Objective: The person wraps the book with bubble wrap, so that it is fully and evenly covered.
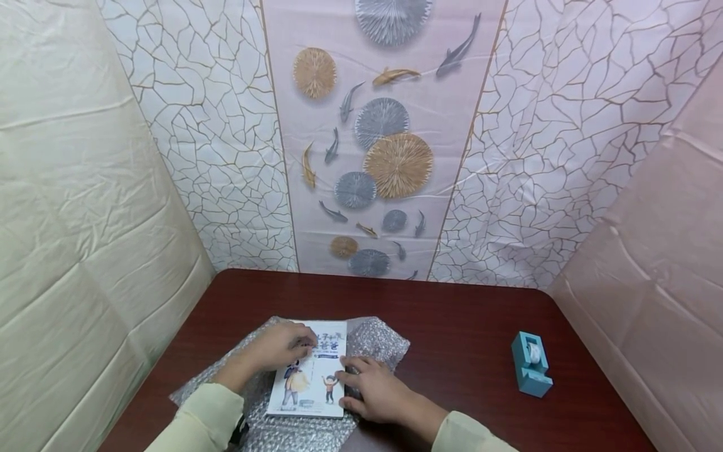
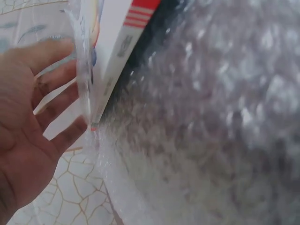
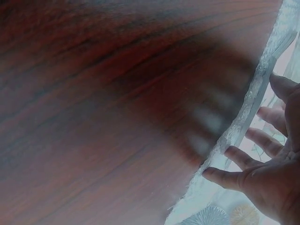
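Observation:
A white paperback book (image 1: 316, 370) with cartoon figures on its cover lies face up on a sheet of clear bubble wrap (image 1: 375, 339). My left hand (image 1: 279, 346) is over the book's upper left part, its fingers loosely bent and pinching nothing. In the left wrist view its fingers are spread beside the bubble wrap (image 2: 211, 93) and the book's spine (image 2: 117, 56); whether they touch is hard to tell. At the book's right edge, my right hand (image 1: 377, 390) rests with fingers spread. The right wrist view shows those fingertips against the edge of the wrap (image 3: 234, 129).
A teal tape dispenser (image 1: 531, 367) with a roll of tape stands on the right side of the dark red-brown table (image 1: 452, 339). Cream cloth walls flank the table, and a patterned curtain (image 1: 395, 157) hangs behind its far edge.

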{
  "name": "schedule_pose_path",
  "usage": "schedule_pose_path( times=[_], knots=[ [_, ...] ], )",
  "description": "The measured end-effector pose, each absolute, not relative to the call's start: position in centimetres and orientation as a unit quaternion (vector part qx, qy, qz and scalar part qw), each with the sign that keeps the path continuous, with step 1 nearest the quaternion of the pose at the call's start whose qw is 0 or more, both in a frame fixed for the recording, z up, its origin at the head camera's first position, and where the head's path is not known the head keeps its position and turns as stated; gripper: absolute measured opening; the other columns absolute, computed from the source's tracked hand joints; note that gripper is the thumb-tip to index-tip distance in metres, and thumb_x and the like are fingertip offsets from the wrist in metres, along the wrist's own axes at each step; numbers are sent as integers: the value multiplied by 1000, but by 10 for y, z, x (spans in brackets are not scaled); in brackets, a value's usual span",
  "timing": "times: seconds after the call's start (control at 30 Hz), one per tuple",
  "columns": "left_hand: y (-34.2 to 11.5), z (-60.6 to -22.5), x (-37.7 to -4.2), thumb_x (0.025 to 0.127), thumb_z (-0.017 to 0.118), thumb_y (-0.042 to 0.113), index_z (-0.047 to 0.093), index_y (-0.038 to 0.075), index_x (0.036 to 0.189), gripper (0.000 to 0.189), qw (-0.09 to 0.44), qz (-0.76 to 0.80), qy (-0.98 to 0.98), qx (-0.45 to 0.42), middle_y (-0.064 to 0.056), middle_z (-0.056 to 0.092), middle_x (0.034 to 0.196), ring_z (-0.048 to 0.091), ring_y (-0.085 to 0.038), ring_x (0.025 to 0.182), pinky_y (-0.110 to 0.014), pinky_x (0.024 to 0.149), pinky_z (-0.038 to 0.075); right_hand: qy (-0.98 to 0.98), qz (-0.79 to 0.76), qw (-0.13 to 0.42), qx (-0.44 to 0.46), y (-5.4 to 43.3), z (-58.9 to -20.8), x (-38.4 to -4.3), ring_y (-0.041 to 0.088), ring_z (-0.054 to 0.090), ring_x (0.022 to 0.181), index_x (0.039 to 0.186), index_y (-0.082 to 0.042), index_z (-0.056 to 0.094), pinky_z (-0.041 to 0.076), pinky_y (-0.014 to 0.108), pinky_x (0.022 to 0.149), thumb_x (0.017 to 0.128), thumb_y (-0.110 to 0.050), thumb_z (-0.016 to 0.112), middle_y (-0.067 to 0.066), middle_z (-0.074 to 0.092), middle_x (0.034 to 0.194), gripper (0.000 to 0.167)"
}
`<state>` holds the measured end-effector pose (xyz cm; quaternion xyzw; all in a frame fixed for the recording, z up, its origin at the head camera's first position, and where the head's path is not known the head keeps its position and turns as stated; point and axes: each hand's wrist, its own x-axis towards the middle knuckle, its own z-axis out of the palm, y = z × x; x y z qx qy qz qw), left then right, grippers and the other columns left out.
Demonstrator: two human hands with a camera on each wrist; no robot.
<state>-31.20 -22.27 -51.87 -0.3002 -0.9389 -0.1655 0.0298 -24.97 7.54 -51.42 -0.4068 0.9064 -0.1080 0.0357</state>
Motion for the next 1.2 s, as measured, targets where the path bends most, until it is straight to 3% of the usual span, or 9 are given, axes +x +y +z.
schedule_pose_path(
  times=[0.1,0.27,0.37,0.47,0.57,0.73,1.0,1.2],
  knots=[
    [-221,-521,-313,106,76,25,83,27,125,20,37,-149,-938,-310,10,78,111,74,-14,101,-43,89,64,907,-107,36,-406,75,-513,-249,37,58,147,156,-22,65,56,67,109,109,-46,69,8,56,167,53],
    [-219,-522,-311,104,79,23,85,30,124,22,43,-137,-936,-322,8,67,97,57,-8,82,-30,72,51,908,-107,38,-404,75,-513,-250,39,59,145,155,-22,66,58,67,107,109,-48,69,7,57,165,53],
    [-218,-523,-308,104,79,21,85,28,124,22,39,-148,-936,-316,7,64,101,51,-4,84,-29,74,48,908,-105,31,-405,74,-514,-251,39,62,142,153,-24,67,59,67,103,108,-52,68,6,59,163,53],
    [-216,-524,-305,105,77,19,83,29,124,23,28,-166,-940,-298,6,64,114,58,-9,98,-37,85,55,911,-92,16,-402,72,-516,-253,36,64,138,151,-27,68,61,65,99,107,-55,69,4,62,160,53],
    [-213,-524,-303,106,76,17,81,30,124,23,13,-182,-944,-275,2,63,134,62,-23,122,-53,103,58,913,-84,10,-399,71,-516,-256,34,64,135,150,-30,69,62,64,94,105,-56,70,2,62,158,52],
    [-212,-525,-300,105,75,17,80,30,123,22,-4,-193,-949,-250,-7,57,161,52,-41,151,-75,121,42,914,-88,18,-397,69,-516,-259,32,58,142,149,-31,68,61,67,95,103,-57,73,4,57,161,53],
    [-211,-525,-300,105,75,18,78,28,123,21,-16,-197,-948,-248,-10,60,162,52,-44,153,-81,122,36,922,-78,20,-378,64,-515,-267,37,48,158,167,-19,50,56,72,106,95,-63,78,10,38,177,89],
    [-213,-525,-301,106,74,18,78,29,124,22,-19,-199,-946,-256,-12,60,162,53,-45,152,-83,120,35,922,-92,62,-371,61,-514,-271,36,37,166,172,-20,42,51,77,111,94,-59,82,4,27,184,95]
  ],
)
